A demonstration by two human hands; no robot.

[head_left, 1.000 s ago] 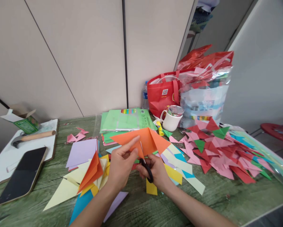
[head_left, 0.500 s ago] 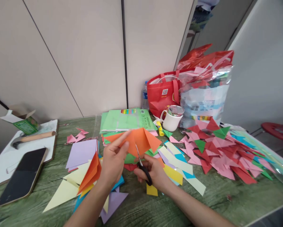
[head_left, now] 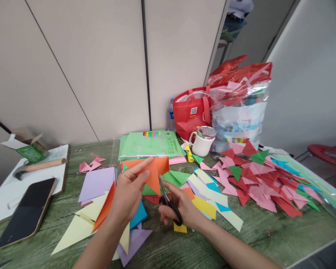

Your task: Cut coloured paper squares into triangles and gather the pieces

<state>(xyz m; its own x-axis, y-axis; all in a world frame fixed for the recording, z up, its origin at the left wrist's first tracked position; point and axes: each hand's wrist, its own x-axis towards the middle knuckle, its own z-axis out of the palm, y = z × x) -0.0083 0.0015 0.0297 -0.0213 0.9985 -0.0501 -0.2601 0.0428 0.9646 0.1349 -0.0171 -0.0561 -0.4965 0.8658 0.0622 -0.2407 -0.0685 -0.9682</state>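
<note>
My left hand [head_left: 128, 190] pinches a folded orange paper [head_left: 153, 172] and holds it up above the green table [head_left: 185, 243]. Just right of it, my right hand [head_left: 182, 207] grips black-handled scissors [head_left: 169, 201], whose blades point up at the paper's right edge. Loose cut pieces in yellow, purple, blue and orange lie beneath both hands. A second orange folded piece [head_left: 104, 207] rests by my left wrist.
A phone [head_left: 26, 211] and a hammer [head_left: 37, 167] lie on a white board at the left. A green paper pack [head_left: 149, 144], a white mug [head_left: 201, 144], a glue stick [head_left: 188, 153], a red bag [head_left: 192, 114] and a clear bag stand behind. Several folded red and pink triangles [head_left: 257, 183] are piled on the right.
The orange paper shows less width and has shifted left with my left hand. The scissors have moved along its right edge, and my right hand sits a little lower.
</note>
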